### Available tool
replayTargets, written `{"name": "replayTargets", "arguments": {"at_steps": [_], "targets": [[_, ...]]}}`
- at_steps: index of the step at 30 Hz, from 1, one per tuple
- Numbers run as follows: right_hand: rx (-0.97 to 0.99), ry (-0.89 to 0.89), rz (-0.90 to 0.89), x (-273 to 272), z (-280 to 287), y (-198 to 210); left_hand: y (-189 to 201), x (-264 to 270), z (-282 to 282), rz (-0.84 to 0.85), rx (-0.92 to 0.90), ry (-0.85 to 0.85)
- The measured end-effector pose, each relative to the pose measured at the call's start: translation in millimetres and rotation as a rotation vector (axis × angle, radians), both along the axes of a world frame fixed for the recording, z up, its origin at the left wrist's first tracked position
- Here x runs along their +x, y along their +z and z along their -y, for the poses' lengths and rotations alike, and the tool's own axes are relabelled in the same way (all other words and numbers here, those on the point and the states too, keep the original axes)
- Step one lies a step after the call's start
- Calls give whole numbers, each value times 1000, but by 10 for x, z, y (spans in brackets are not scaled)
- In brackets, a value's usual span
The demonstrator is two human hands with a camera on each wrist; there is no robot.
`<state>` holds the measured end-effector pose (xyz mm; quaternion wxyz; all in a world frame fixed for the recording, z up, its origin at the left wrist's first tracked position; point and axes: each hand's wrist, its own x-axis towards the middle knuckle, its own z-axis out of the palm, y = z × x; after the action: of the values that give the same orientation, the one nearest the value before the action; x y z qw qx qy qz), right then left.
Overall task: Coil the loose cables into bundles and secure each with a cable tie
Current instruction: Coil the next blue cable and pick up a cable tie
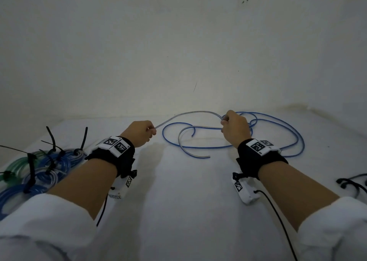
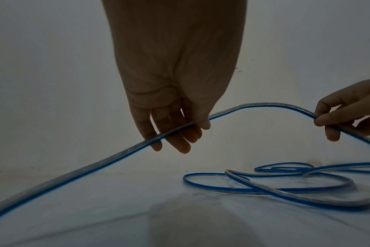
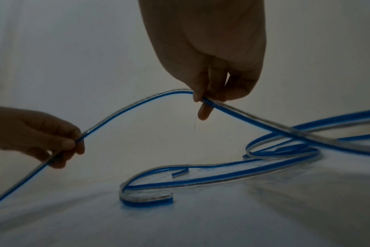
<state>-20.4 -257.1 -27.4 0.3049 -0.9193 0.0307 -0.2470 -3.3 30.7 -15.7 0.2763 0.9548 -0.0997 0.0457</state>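
Nearest the viewer, two forearms in white sleeves (image 1: 39, 221) reach forward over a white surface (image 1: 188, 201), each wrist wearing a black band (image 1: 256, 157) with printed square markers. At the near left edge lie finished bundles (image 1: 45, 167) of blue, green and clear cable, each cinched with a black cable tie whose tail stands up. At the near right edge, a few loose black cable ties (image 1: 349, 183) rest on the surface.

Farther out, the left hand (image 1: 140, 132) holds the blue-and-clear cable (image 1: 190, 113), fingers curled round it and thumb pressed on top; in the left wrist view the cable runs across the fingers (image 2: 169, 133) and trails down toward the camera. The right hand (image 1: 235, 127) pinches the same cable between thumb and fingertips (image 3: 203, 98), well apart from the left hand. Between the two hands the cable rises in a raised arch clear of the surface.

Beyond and to the right of the right hand, the remainder of the cable lies on the surface in loose overlapping loops (image 1: 278, 133), with one cut end (image 1: 208, 157) curling toward the viewer between the hands. A plain white wall (image 1: 178, 42) stands behind.
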Motion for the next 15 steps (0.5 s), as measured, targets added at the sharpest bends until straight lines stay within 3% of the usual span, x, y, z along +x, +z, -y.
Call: {"name": "replayTargets", "arguments": {"at_steps": [3,6,10,15], "targets": [[-135,36,-26,-32,-79,19,30,-60,23,22,8,-67],[-209,156,81,-51,-233,24,86,-122,106,65,96,-147],[-328,321,147,-3,-443,26,154,-191,222,88,69,-231],[-350,294,131,1,-545,10,221,-257,208,32,0,-310]]}}
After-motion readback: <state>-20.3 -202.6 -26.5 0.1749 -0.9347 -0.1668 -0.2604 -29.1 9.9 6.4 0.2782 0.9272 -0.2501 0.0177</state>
